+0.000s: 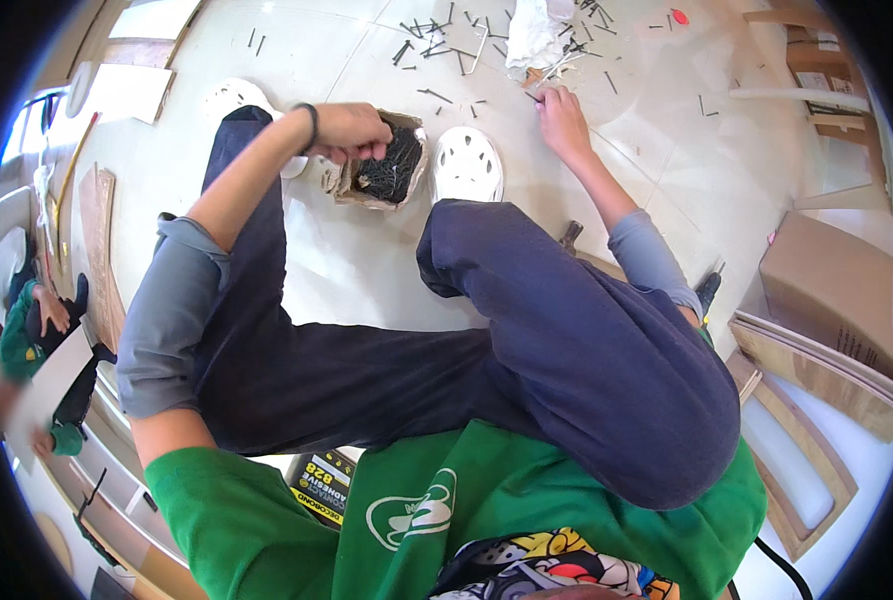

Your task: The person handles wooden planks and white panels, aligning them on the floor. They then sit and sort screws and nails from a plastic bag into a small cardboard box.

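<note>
A small open cardboard box (416, 185) stands on the floor between my feet, packed with dark screws (391, 168). My left hand (351, 132) is over its left side, fingers curled together; what they hold, if anything, is hidden. Farther right, just above the floor, my right hand (564, 122) pinches a dark screw (534, 97) between thumb and fingers. Many loose dark screws (434, 40) lie scattered on the tiles beyond the box. A crumpled white plastic bag (538, 38) lies among them, near my right hand.
A hammer (570, 236) lies by my right knee. A large cardboard box (831, 285) and wooden panels (816, 375) stand at the right. On the left, another person (46, 350) handles a pale board. A red round cap (679, 17) lies at the far right.
</note>
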Demonstrator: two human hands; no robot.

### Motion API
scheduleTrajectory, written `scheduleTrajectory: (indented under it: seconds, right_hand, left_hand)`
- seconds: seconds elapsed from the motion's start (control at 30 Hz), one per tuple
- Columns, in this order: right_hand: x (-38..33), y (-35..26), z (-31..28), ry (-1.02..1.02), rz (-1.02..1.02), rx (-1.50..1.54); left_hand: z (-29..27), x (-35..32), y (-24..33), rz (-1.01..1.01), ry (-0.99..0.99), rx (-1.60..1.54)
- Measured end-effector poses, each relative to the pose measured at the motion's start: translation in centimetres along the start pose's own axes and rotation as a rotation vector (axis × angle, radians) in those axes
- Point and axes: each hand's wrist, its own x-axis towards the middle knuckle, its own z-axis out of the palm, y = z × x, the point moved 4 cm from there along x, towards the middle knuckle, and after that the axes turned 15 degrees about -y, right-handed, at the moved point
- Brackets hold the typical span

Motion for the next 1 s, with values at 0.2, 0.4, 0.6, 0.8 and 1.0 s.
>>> scheduleTrajectory:
  seconds: [0.2,0.4,0.6,0.8,1.0]
  right_hand:
    - [-0.6,-0.3,0.3,-0.036,-0.202,-0.165]
    - [-0.5,-6.2,-3.3,-0.030,-0.190,0.462]
    - [1.0,-19.7,-6.4,-0.369,-0.438,0.899]
    - [4.5,-8.8,-3.8,-0.186,-0.101,0.856]
    - [2.7,-7.5,2.1,-0.179,-0.134,0.228]
  left_hand:
    - [0.3,4.7,-2.7,0.074,0.330,0.536]
    - [-1.4,1.3,-0.7,-0.123,0.105,0.363]
    - [-10.1,-1.7,-0.2,-0.105,0.721,0.458]
    - [-4.4,1.0,-1.5,-0.038,0.387,0.346]
    - [-5.3,3.3,-5.8,-0.065,0.294,0.333]
